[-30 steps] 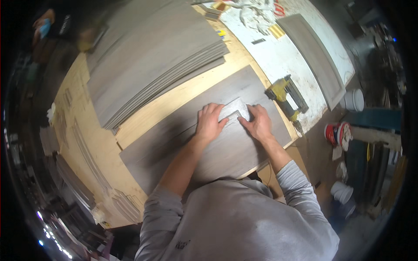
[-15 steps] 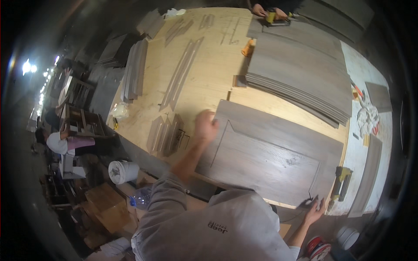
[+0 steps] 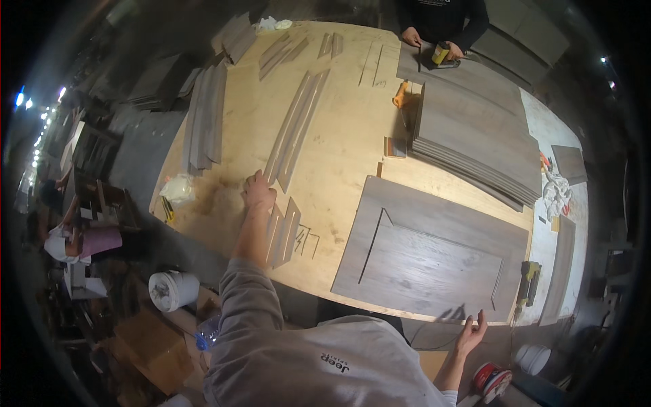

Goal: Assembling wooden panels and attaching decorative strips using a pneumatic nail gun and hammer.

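My left hand [image 3: 258, 192] reaches out over the plywood table [image 3: 339, 156] and rests by thin grey offcut strips [image 3: 285, 227]; whether it grips one I cannot tell. My right hand [image 3: 470, 333] hangs open and empty below the table's near edge. Between them lies a large grey plank [image 3: 434, 251] with cut lines marking out a rectangle.
A stack of grey planks [image 3: 475, 136] lies beyond the cut plank. Long grey strips [image 3: 298, 129] and another plank pile [image 3: 207, 115] sit to the left. A second person [image 3: 441, 27] works at the far edge with a yellow tool. A yellow-black power tool [image 3: 529, 281] sits at the right.
My view has swung left. My left hand moved from the plank's left edge out to the offcut strips. My right hand stays off the table at the lower right.
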The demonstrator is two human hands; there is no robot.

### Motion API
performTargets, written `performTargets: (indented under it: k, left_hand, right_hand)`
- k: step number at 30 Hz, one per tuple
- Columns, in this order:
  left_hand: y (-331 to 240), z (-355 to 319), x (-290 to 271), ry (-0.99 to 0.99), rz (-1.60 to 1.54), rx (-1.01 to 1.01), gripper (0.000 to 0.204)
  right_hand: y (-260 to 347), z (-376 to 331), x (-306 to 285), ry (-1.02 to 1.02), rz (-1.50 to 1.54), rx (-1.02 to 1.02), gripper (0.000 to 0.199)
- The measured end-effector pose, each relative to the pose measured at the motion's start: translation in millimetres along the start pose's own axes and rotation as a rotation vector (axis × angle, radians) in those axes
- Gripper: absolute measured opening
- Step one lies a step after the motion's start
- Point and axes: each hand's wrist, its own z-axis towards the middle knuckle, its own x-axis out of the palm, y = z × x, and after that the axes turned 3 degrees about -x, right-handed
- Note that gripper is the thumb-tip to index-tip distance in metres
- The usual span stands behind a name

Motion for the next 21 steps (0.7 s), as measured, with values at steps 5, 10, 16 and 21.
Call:
performTargets:
  k: [5,10,16,21]
  left_hand:
    - [58.4,49.8,17.1,0.145,-0.025,0.204,0.04]
    - [22.4,22.6,-18.5,0.574,-0.453,0.264,0.033]
    - [-20.3,-78.7,-45.5,0.749,-1.226,0.12,0.034]
    - [-35.5,-158.7,-76.1,0.678,-1.341,0.037,0.036]
  right_hand:
    - [22.2,-21.6,13.1,0.001,0.027,0.038,0.044]
    - [74.9,-15.8,45.0,0.083,0.166,0.095,0.043]
    - [207.5,-14.6,127.6,0.339,0.392,-0.181,0.041]
    - [299.5,-13.1,167.3,0.713,0.628,-0.19,0.044]
